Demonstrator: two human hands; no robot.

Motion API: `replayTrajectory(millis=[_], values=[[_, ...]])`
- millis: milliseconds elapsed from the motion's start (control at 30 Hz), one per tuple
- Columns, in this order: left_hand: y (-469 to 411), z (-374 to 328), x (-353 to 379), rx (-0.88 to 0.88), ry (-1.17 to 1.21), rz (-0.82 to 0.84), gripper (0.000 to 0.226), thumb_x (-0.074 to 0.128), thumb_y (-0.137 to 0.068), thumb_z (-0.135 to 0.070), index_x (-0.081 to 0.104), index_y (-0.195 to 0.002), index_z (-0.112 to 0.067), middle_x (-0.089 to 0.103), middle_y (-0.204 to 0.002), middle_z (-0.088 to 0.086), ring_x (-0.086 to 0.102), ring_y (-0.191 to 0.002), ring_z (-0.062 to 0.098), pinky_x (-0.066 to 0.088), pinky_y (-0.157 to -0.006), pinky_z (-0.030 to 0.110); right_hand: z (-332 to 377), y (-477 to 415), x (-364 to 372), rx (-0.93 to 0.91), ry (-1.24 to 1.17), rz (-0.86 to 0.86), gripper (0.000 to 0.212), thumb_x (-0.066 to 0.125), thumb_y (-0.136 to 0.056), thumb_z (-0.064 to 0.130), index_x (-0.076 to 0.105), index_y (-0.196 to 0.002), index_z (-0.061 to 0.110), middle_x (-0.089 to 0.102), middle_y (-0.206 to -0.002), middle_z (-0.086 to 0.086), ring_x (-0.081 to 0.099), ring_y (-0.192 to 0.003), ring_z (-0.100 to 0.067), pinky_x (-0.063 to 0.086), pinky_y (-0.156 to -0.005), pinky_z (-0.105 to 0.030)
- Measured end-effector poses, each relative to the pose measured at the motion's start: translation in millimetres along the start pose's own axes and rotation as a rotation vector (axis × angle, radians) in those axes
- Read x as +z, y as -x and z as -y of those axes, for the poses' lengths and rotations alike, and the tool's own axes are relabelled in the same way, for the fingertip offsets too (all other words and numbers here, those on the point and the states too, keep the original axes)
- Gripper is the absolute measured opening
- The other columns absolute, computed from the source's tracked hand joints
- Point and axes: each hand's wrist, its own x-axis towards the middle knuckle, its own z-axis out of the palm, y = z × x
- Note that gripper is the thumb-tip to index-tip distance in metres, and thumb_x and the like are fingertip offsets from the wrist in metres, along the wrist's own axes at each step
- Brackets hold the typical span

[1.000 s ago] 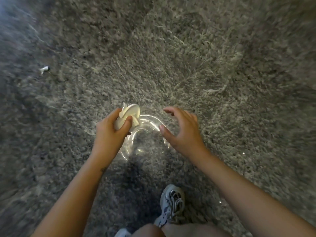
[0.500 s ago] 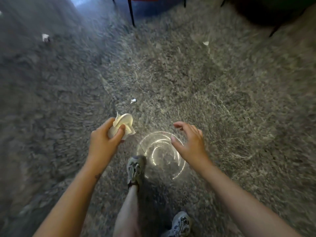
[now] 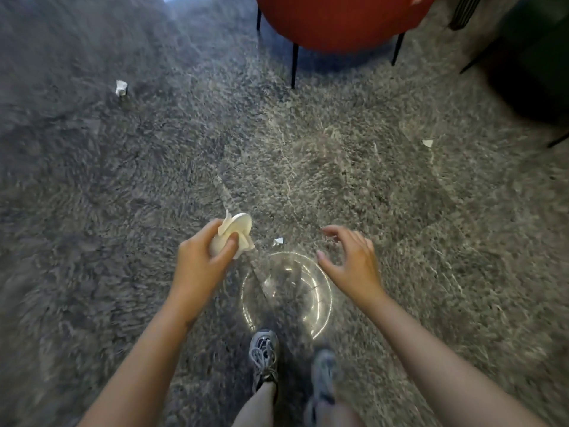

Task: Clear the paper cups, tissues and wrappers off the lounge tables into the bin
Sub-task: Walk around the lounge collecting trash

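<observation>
While the red chair stands ahead of me, a white scrap lies on the floor well to its left. Nearer me than the chair, my left grip curls round a crushed paper cup. My right grip hangs wide, holding nothing. Another scrap lies right of the chair's legs.
</observation>
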Motion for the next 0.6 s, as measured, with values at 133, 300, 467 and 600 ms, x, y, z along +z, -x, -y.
replayTrajectory(millis=[133,300,467,600], values=[[-62.9,40.4,13.7,-0.036,0.06,-0.005,0.026,0.06,-0.089,-0.02,0.06,-0.083,-0.046,0.066,-0.079,-0.002,0.064,-0.076,0.028,0.054,-0.067,0.055,-20.3,-66.4,37.3,-0.011,0.04,0.047,0.037,0.062,-0.079,0.034,0.054,-0.115,0.027,0.053,-0.107,0.021,0.048,-0.102,-0.002,0.026,-0.095,-0.027],[-147.3,155.6,72.3,-0.014,0.014,-0.033,0.019,0.061,-0.086,-0.028,0.058,-0.084,-0.047,0.065,-0.074,-0.008,0.061,-0.067,0.013,0.054,-0.063,0.047,-103.6,-151.9,149.9,-0.116,0.102,0.162,0.04,0.068,-0.077,0.03,0.056,-0.115,0.025,0.059,-0.111,0.013,0.052,-0.106,-0.009,0.028,-0.094,-0.028],[-220.2,320.2,158.4,-0.036,-0.011,-0.055,0.02,0.058,-0.078,-0.031,0.056,-0.079,-0.051,0.064,-0.07,-0.013,0.056,-0.062,0.005,0.044,-0.059,0.022,-223.2,-207.9,303.4,-0.181,0.126,0.254,0.045,0.075,-0.07,0.026,0.06,-0.112,0.017,0.063,-0.109,0.003,0.056,-0.104,-0.017,0.029,-0.088,-0.028],[-250.7,426.1,213.1,-0.069,-0.006,-0.047,0.016,0.059,-0.076,-0.03,0.058,-0.086,-0.042,0.061,-0.07,-0.019,0.054,-0.064,-0.009,0.041,-0.061,0.014,-298.5,-221.9,388.6,-0.294,0.19,0.368,0.047,0.075,-0.064,0.026,0.063,-0.109,0.015,0.066,-0.106,0.004,0.059,-0.101,-0.02,0.033,-0.086,-0.031]])
